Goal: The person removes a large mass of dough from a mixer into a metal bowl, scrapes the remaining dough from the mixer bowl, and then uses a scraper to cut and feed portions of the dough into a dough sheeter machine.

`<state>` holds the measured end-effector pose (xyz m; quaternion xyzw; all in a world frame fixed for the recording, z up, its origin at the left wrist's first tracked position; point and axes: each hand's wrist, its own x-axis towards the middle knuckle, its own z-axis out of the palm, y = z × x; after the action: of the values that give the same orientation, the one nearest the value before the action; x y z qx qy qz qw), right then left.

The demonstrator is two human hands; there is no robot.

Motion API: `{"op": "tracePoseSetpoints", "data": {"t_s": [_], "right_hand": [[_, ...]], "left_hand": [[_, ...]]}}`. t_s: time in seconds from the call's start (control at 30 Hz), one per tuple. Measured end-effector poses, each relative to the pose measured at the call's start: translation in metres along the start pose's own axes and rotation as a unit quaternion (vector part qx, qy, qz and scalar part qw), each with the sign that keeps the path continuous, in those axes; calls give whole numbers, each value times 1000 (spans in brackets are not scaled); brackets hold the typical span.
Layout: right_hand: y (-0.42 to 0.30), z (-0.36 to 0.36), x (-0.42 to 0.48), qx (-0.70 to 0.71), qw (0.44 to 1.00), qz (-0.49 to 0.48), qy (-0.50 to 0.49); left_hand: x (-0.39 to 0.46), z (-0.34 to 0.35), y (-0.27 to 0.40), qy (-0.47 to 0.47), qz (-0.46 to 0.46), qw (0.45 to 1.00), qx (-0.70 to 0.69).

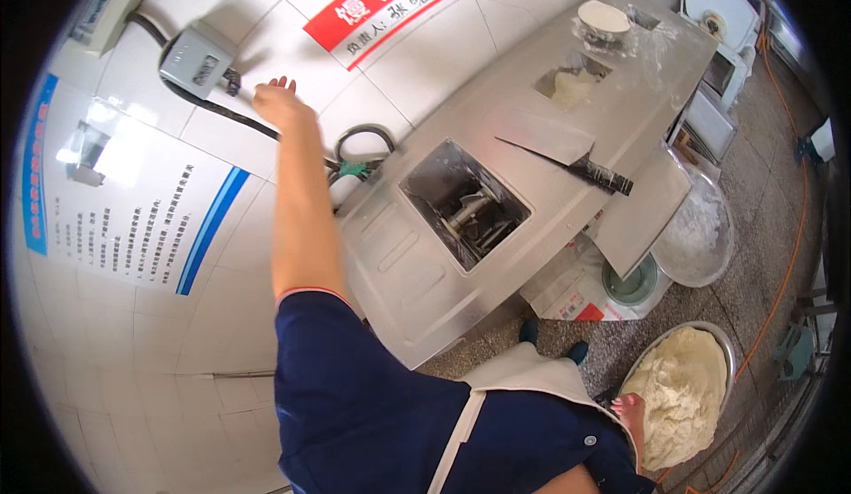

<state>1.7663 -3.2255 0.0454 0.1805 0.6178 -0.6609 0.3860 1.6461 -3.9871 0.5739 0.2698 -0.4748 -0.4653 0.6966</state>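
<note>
My left hand (278,100) is raised at the tiled wall, beside the lever of a grey electrical switch box (198,65). Its fingers point upward; whether they grip the lever is unclear. Low on the right, my right hand (629,409) hangs beside a big metal bowl (730,351) of dough (685,394), with nothing visible in it. In front of me stands a stainless steel dough machine (385,294). Its square opening (469,204) shows a metal shaft inside. A dark-handled knife (565,167) lies across the machine's top.
A second bowl (695,228) holds white flour. A green basin (630,280) stands on a white sack (565,294). More dough (573,87) fills another opening of the machine. A black cable (239,118) runs along the wall; an orange cord (794,248) crosses the floor.
</note>
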Motion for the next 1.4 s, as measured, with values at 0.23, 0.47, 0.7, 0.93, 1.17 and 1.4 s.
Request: {"op": "tracePoseSetpoints", "data": {"t_s": [0.23, 0.47, 0.7, 0.93, 1.17, 1.4], "right_hand": [[-28, -51, -6, -58, 983, 14, 171], [-55, -29, -40, 27, 981, 41, 187], [-40, 11, -63, -55, 971, 126, 196], [-74, 57, -73, -31, 975, 84, 206], [8, 26, -117, -387, 808, 139, 421], [41, 7, -202, -534, 683, 327, 376]], "left_hand": [[131, -21, 18, -105, -368, 841, -382], [242, -55, 7, -375, -452, 714, -383], [291, 4, -19, -347, -238, 851, -314], [178, 28, -60, -182, -85, 973, -110], [-17, 22, -110, -309, -62, 949, -8], [-258, -25, -187, -553, -156, 790, 214]]}}
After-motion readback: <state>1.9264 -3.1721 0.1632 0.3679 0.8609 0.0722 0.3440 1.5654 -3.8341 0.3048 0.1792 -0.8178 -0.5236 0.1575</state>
